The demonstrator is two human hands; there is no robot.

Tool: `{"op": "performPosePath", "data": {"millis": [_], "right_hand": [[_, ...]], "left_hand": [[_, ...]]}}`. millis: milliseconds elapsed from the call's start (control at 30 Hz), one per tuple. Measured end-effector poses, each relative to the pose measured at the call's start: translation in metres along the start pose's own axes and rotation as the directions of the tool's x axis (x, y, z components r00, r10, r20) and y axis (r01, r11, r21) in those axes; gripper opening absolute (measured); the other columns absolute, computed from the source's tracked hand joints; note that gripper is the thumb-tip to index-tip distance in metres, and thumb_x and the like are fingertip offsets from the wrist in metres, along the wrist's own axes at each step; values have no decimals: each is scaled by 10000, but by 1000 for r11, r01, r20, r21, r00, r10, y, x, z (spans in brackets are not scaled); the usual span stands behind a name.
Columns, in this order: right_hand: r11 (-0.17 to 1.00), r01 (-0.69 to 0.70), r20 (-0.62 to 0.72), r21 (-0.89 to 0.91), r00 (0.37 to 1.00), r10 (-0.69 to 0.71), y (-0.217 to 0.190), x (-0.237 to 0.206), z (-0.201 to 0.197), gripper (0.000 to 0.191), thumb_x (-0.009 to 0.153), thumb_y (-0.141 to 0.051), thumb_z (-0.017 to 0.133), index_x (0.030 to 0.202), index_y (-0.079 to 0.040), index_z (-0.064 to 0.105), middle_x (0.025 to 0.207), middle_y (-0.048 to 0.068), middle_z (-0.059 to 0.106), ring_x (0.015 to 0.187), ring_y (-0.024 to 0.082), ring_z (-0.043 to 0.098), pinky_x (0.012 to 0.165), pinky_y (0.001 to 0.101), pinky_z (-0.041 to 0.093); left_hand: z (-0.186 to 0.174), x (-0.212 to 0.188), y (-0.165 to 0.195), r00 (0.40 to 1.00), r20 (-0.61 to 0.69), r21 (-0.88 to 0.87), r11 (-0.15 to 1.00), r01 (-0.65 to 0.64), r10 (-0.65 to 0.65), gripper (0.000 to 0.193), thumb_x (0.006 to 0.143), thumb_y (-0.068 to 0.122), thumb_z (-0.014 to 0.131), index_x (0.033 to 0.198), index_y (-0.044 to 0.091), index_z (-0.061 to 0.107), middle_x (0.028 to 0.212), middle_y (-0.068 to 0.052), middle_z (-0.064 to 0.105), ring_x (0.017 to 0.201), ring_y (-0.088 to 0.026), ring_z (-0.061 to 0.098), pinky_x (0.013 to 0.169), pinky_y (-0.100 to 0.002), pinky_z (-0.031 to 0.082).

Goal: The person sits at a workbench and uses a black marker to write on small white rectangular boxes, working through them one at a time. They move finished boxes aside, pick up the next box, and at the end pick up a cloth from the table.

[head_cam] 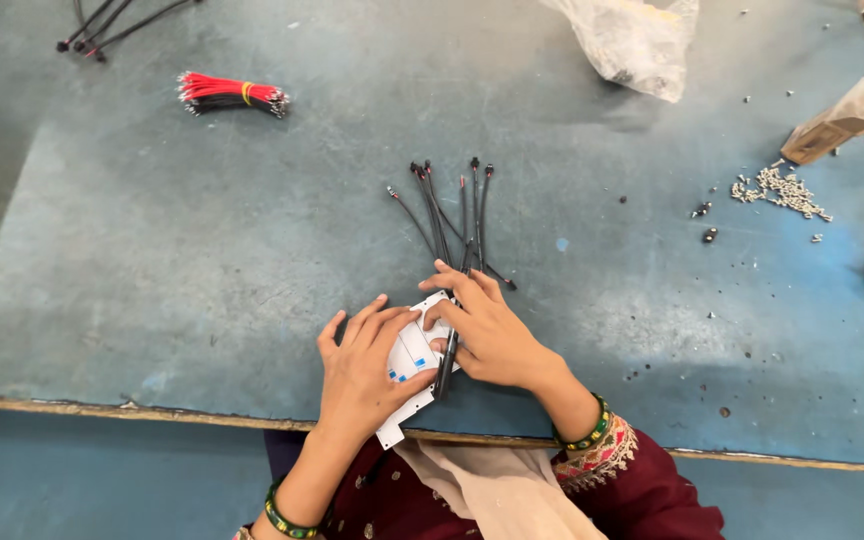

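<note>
**Both hands on white board, black leads fanned beyond**

Worn blue-grey worktable [202, 290], scuffed and dusty, chipped front edge w/ a pale strip along it. I'm watching from the head cam, looking straight down.

Left hand [360, 372] lies flat over a small white board [410, 358], fingers spread, pressing it to the table near the front edge. Board looks thin, rigid, roughly rectangular w/ small blue marks; lower corner pokes out under the palm. Right hand [487, 332] is curled on the board's right side, fingertips pinching at a black lead [447, 365] that runs along that edge. Can't tell how tight the pinch is, fingers hide the contact.

Key relation: the black wires [447, 215] fan out from under the right hand's fingertips, long axes pointing away from the person, toward the far side of the table, small connector ends outermost. So the wire bunch lies just beyond the right hand, touching it; left hand is further off, board between.

Elsewhere, well apart: a red wire bundle [234, 93] w/ a yellow band, far left; more black leads [112, 25] at the top-left corner; a crinkled clear plastic bag [632, 40] top centre; a heap of small silvery screws [780, 190] at right, a few strays near it; a cardboard-coloured box [837, 125] at far right. Beaded bangles on both wrists, dark red sleeve.
</note>
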State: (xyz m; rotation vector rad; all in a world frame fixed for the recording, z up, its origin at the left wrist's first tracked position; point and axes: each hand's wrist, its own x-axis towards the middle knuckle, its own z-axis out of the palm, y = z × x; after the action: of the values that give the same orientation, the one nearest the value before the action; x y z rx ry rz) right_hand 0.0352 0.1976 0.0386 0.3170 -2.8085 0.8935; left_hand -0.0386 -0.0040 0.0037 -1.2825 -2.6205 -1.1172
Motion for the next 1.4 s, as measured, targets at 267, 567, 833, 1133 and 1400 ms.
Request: {"op": "performPosePath", "data": {"millis": [267, 567, 833, 1133, 1400], "right_hand": [[997, 1, 77, -71, 997, 4, 7, 1, 4, 203, 826, -62, 671, 1003, -157, 640, 1406, 71, 547, 1492, 313, 418, 1188, 580, 263], [956, 0, -124, 294, 992, 38, 14, -5, -2, 178, 901, -73, 730, 1053, -90, 639, 1438, 138, 486, 1525, 366, 356, 1192, 515, 290], [933, 22, -264, 359, 961, 78, 18, -8, -4, 169, 932, -110, 736, 1070, -41, 666, 1357, 139, 548, 1414, 346, 549, 1135, 432, 469], [920, 32, -484, 390, 857, 175, 17, -14, -9, 239, 982, -225, 744, 1064, -20, 653, 1213, 130, 603, 1236, 329, 698, 1026, 393, 561], [884, 130, -581, 449, 794, 179, 22, -20, -7, 520, 1056, -522, 610, 1140, -9, 607, 1213, 113, 594, 1124, 287, 734, 942, 337, 567]], "left_hand": [[1, 2, -1, 1000, -5, 4, 1000, -25, 25, 739, 659, 439, 868, 1301, 161, 632, 1291, -19, 643, 1372, -247, 491, 1131, -580, 227], [-7, 0, 7, 996, -68, 44, 998, -51, 54, 537, 826, 418, 787, 1273, 151, 658, 1308, -19, 628, 1385, -266, 456, 1142, -595, 152], [-19, 18, 1, 957, -52, 189, 944, -271, 285, 78, 893, 247, 744, 948, 201, 714, 1038, 59, 656, 1293, -172, 560, 1187, -556, 158], [-18, 52, 9, 856, 283, 490, 702, -517, 433, 65, 804, 171, 763, 783, 195, 706, 876, 44, 631, 1077, -145, 623, 1251, -526, 201], [-56, 55, -6, 947, 225, 86, 964, -252, 227, 249, 827, 339, 791, 1022, 191, 746, 1046, 5, 685, 1152, -205, 611, 1162, -546, 217]]}}
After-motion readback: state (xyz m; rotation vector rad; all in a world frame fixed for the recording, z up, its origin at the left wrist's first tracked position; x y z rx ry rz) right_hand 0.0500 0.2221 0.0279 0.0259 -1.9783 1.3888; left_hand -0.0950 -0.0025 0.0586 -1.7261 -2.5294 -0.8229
